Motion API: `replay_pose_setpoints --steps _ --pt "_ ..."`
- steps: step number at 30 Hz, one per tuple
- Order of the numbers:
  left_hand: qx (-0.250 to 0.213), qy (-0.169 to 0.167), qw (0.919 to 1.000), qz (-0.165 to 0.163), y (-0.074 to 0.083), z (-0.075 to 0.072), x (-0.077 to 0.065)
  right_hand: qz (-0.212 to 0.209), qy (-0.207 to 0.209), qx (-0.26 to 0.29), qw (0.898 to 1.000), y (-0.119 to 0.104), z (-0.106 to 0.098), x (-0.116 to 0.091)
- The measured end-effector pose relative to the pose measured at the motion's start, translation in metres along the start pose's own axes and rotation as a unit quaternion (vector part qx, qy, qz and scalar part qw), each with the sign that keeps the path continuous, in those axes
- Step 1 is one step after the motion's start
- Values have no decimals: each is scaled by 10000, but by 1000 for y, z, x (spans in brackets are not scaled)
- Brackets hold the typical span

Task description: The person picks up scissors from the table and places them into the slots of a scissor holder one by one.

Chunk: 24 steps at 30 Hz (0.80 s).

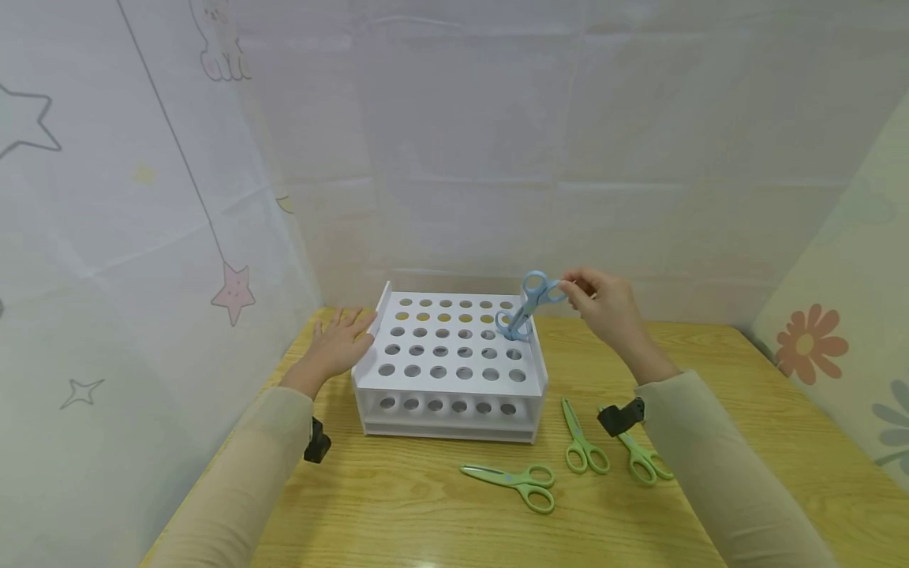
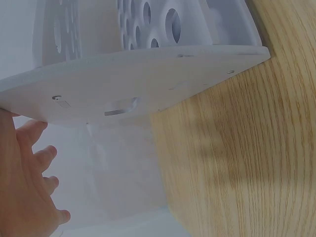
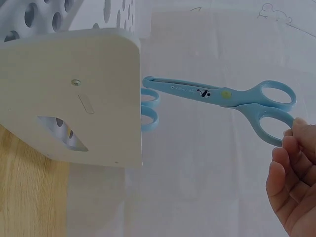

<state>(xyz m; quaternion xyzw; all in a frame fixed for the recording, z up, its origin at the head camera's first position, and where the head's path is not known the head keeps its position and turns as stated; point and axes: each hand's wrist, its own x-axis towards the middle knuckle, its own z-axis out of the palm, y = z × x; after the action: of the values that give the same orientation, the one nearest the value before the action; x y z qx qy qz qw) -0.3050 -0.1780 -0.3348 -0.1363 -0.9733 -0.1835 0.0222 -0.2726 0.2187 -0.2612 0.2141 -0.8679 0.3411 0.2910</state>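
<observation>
My right hand [image 1: 604,312] pinches one handle loop of a pair of light blue scissors [image 1: 529,305]. The scissors hang tilted over the right side of a white rack [image 1: 447,384] full of round holes, blades toward it. In the right wrist view, the blades of these scissors [image 3: 217,95] look closed, with a small panda print. Handle loops of a second blue pair [image 3: 156,119] show behind the rack's side panel, its blades hidden. At the rack's left side, my left hand [image 1: 337,345] rests against the panel's upper edge, fingers spread.
Three green scissors lie on the wooden table: one pair [image 1: 513,479] in front of the rack, another [image 1: 581,443] at its right, and a third [image 1: 635,451] partly behind my right wrist's camera. Patterned cloth walls [image 1: 454,158] enclose the table behind and at both sides.
</observation>
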Motion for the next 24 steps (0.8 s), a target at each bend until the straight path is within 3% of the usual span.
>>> replay_pose_setpoints --steps 24 --pt "-22 43 10000 18 -1 1 1 -43 -293 -119 9995 6 7 -2"
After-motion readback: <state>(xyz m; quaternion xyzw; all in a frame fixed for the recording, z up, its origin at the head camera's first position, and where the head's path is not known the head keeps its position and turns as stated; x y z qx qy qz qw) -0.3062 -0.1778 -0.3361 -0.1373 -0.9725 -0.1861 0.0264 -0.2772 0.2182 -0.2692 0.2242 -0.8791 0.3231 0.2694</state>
